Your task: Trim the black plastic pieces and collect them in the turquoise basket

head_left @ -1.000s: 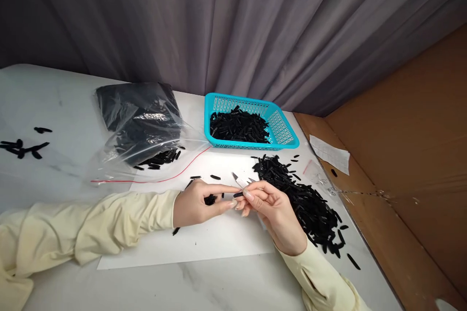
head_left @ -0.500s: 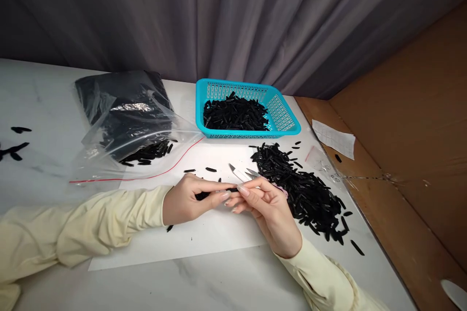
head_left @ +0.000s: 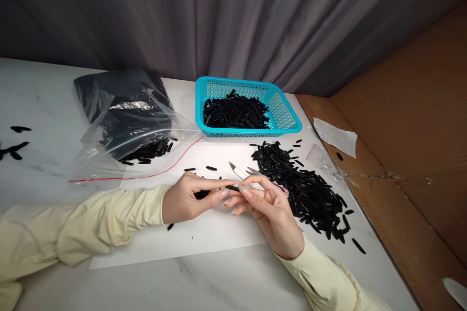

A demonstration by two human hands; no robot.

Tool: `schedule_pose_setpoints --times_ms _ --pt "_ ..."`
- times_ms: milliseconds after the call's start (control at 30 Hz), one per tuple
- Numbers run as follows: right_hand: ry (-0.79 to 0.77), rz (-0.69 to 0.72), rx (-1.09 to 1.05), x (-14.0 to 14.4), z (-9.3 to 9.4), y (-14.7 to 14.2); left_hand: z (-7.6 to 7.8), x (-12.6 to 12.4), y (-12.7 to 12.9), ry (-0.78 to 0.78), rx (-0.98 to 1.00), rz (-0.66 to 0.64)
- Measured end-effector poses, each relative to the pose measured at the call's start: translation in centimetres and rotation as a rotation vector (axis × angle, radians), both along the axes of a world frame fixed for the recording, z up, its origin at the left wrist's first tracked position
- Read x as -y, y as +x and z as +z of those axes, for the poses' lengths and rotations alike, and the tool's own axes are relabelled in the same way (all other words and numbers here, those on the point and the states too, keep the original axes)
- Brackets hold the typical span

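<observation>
A short, thin black strip [head_left: 232, 188] is pinched between my two hands, over a white sheet of paper [head_left: 146, 245]. My left hand [head_left: 188, 197] has its thumb and forefinger closed at the strip's left end. The thumb and forefinger of my right hand [head_left: 272, 211] grip its right end, with the other fingers curled below. Just behind the right fingers lie a white pointed blade tool [head_left: 239, 172] and pink-handled scissors [head_left: 281, 188], both partly covered. Black pieces [head_left: 201, 194] on the paper are mostly hidden by my left hand.
A blue basket [head_left: 251, 132] of black strips stands at the back. Right of my hands spreads a heap of black strips [head_left: 310, 197]. At the left lies an open zip bag [head_left: 127, 107] with more strips. A paper slip [head_left: 335, 136] rests on the brown cardboard [head_left: 412, 107].
My hands stay nearly in place. The right fingers have shifted slightly to the right, and more of the black strip now shows between the fingertips.
</observation>
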State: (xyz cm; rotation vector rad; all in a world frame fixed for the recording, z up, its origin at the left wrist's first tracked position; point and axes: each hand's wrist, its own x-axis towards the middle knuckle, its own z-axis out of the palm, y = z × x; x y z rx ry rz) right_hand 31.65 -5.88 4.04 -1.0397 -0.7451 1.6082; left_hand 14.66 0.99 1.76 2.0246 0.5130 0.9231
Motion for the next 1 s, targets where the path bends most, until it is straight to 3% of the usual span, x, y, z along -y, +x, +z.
schedule_pose_setpoints --times_ms 700,1000 --pt "0.004 -0.042 0.073 0.18 0.43 -0.18 0.40 -0.12 0.01 -0.033 -0.049 -0.069" --pt "0.116 -0.088 0.200 0.74 0.15 -0.44 0.43 0.02 -0.16 -0.026 -0.038 -0.074"
